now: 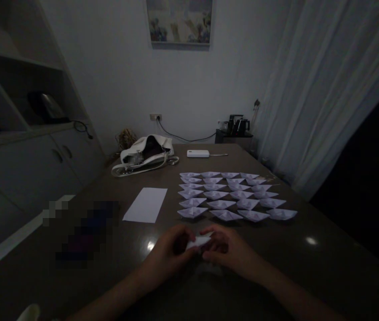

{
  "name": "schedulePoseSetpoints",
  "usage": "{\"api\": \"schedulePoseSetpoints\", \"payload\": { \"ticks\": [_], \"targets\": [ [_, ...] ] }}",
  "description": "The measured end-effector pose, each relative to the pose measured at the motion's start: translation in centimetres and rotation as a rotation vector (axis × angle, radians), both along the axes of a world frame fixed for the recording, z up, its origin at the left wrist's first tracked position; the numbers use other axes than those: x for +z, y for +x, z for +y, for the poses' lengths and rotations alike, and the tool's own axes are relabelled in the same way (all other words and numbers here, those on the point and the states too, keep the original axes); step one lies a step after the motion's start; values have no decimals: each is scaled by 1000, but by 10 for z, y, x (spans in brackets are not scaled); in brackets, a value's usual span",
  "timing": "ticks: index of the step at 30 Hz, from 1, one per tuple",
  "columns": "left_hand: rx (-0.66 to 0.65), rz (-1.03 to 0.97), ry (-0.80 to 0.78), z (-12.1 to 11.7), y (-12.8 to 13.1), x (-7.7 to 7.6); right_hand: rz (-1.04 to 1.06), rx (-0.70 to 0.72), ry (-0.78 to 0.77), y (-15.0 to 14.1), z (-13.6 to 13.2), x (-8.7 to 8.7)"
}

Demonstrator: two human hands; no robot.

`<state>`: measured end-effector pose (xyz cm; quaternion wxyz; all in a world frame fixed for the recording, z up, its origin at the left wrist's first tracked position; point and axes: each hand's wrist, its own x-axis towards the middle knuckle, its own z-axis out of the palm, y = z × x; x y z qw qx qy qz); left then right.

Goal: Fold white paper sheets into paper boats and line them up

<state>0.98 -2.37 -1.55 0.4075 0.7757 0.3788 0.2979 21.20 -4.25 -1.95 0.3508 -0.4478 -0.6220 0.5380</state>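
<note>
Between my two hands, just above the near part of the table, is a small folded white paper (196, 243). My left hand (172, 247) pinches its left end with thumb and fingers. At the other end my right hand (226, 247) curls round, its thumb and fingertips on the paper. The fingers partly cover its shape. Beyond my hands, several white paper boats (221, 204) stand in rows on the right half of the table. A flat white paper sheet (146, 205) lies to their left.
The dark table (166, 178) carries a white bag (146, 154) and a white power bank (198, 154) with a short cable at the far end. A pixelated dark item (89, 232) lies on the left. Cabinets (35, 156) stand left; a pale curtain (296, 89) hangs right.
</note>
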Motion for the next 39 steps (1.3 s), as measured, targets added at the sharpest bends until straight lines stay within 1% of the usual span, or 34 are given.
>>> {"api": "schedulePoseSetpoints", "payload": {
  "ticks": [1,3,5,7,10,13,15,17,21,24,26,28,31,34,37,39],
  "targets": [
    [6,-87,-56,2,4,-1,89,-21,7,-3,1,-1],
    [-10,-254,-154,6,14,-2,175,-85,43,-6,4,-2],
    [-28,-378,-230,10,22,0,185,-146,75,-6,6,-2],
    [-49,-432,-281,11,27,3,176,-178,91,-4,8,0],
    [-45,-427,-318,9,29,6,135,-209,183,-1,7,1],
    [-6,-428,-281,5,28,6,33,-223,310,-2,3,3],
    [1,-420,-226,3,26,5,-9,-197,328,-4,0,6],
    [14,-410,-189,2,25,4,-6,-169,314,-6,-3,9],
    [29,-409,-224,2,23,2,-28,-181,326,-7,-4,13],
    [19,-437,-275,1,25,2,-92,-183,423,-5,-4,14],
    [19,-440,-266,0,26,1,-151,-182,497,-4,-5,13],
    [31,-427,-238,-1,26,1,-205,-186,533,-5,-5,11],
    [36,-386,-154,-2,24,2,-201,-225,492,-7,-4,6],
    [-48,-342,-64,-2,21,3,-46,-251,345,-7,2,0],
    [-114,-384,-58,1,19,4,142,-259,171,-5,9,-4],
    [-117,-403,-82,3,18,4,196,-268,103,-4,11,-5]
  ]
}}
